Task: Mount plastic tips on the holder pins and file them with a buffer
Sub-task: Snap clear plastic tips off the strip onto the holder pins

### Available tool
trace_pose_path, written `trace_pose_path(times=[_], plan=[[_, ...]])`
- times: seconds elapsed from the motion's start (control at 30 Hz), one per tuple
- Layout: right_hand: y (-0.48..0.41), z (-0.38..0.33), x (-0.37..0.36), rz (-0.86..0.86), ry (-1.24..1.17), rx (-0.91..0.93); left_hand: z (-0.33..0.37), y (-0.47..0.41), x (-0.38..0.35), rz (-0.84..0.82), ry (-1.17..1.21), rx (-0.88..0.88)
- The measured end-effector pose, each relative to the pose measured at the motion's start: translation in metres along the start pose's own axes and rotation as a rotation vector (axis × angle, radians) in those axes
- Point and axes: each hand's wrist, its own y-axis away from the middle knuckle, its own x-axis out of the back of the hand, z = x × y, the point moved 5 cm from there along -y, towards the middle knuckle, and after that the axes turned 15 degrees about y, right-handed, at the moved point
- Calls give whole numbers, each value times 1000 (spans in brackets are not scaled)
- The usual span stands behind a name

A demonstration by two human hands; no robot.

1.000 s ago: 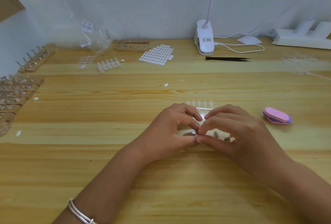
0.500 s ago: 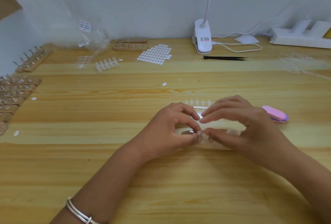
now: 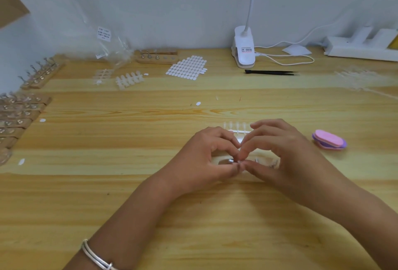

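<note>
My left hand (image 3: 206, 157) and my right hand (image 3: 280, 153) meet fingertip to fingertip over a pale holder (image 3: 217, 160) lying on the wooden table (image 3: 129, 183). The left thumb and forefinger curl round the holder's left end, where one metal pin (image 3: 230, 160) shows in the gap. My right thumb and forefinger pinch a small clear plastic tip (image 3: 241, 162) at that pin. More clear tips (image 3: 267, 160) show under the right palm. A strip of clear tips (image 3: 237, 127) lies just behind the hands. The pink and purple buffer (image 3: 329, 139) rests to the right, untouched.
Rows of wooden holders (image 3: 19, 114) line the left edge. At the back lie a plastic bag (image 3: 107, 41), tip strips (image 3: 129, 80), another holder (image 3: 157, 57), a sheet of white tabs (image 3: 187, 68), a clip lamp (image 3: 244, 49), black tweezers (image 3: 271, 72) and a power strip (image 3: 361, 47).
My right fingers, slightly apart from the left half a second ago, have closed in again to meet the left fingertips at the pin. The buffer has not moved.
</note>
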Motion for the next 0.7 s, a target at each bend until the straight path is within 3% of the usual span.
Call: trace_pose_path(times=[0.37,0.5,0.57,0.7], plan=[[-6,-5,6,-41,75,-83,2,1,-1,7,-21,-16],[-17,-3,9,-203,100,-51,10,5,-3,60,-305,-173],[-26,-1,15,-248,-3,-69,12,6,0,94,-374,-191],[-58,18,30,-79,-73,-132,8,5,13,138,-532,-78]])
